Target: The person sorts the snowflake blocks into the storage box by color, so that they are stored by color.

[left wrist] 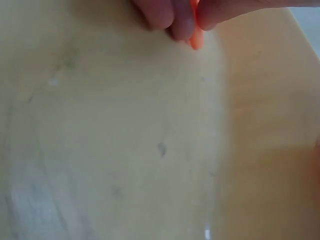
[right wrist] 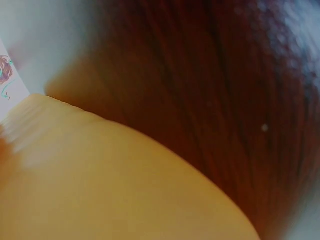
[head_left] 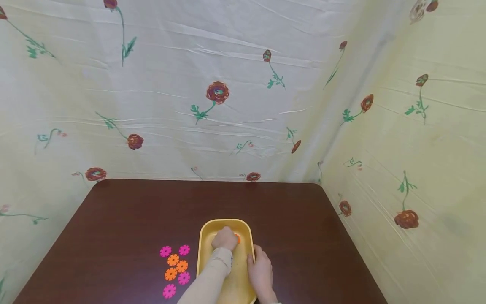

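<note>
Orange piece [left wrist: 197, 36] sits pinched—apparently—in left hand [head_left: 225, 238] grip, over tray [head_left: 243, 228].

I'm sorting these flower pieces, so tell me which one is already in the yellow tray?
The orange flower piece pinched in the left hand over the yellow tray. The other pink and orange pieces lie on the table, left of the tray.
</note>
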Tool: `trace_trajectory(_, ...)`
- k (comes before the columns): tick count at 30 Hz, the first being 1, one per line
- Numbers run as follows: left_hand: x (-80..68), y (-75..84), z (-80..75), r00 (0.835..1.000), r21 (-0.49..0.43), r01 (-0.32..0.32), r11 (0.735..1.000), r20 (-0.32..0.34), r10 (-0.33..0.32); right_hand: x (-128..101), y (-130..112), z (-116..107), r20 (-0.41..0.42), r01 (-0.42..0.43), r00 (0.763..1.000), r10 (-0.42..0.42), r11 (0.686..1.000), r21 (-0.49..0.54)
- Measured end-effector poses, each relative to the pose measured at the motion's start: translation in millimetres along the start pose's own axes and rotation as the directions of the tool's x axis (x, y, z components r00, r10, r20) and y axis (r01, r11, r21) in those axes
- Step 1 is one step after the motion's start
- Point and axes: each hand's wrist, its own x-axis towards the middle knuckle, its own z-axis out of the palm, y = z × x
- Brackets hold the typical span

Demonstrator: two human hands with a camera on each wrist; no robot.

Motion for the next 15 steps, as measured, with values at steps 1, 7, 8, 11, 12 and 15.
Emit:
trace_trajectory(1, 0.0, -0.8, 1.0, 1.0, -0.003, -0.002, 1.0, -0.002, 0.002, 0.1, -0.2, 0.1, 0.003, -0.004, 1.0, 0.004, 1.0, 0.001)
trace_trajectory(7, 1.2, -6.2, 11.1, 0.998, -0.021, -0.031, 0.999, -0.064, 0.029, 0.8, -0.1, -0.2, 0.014, -0.019, 1.0, 0.019, 1.0, -0.006)
trace_trajectory(8, 1.5, -6.8, 12.5, 0.996, -0.024, -0.036, 0.999, -0.077, 0.034, 1.0, -0.1, -0.4, 0.013, -0.019, 1.0, 0.019, 1.0, -0.008)
trace_trajectory(11, 2.2, -7.4, 15.8, 0.994, -0.03, -0.04, 0.999, -0.104, 0.037, 1.1, -0.8, -0.9, 0.007, -0.013, 1.0, 0.013, 1.0, -0.01)
trace_trajectory(12, 2.4, -7.5, 16.7, 0.994, -0.028, -0.036, 0.999, -0.108, 0.033, 1.0, -1.0, -1.2, 0.007, -0.011, 1.0, 0.011, 1.0, -0.01)
trace_trajectory(15, 1.6, -6.6, 17.9, 0.994, -0.011, -0.029, 1.0, -0.109, 0.027, 1.1, -0.3, -1.0, 0.009, -0.013, 1.0, 0.014, 1.0, -0.009)
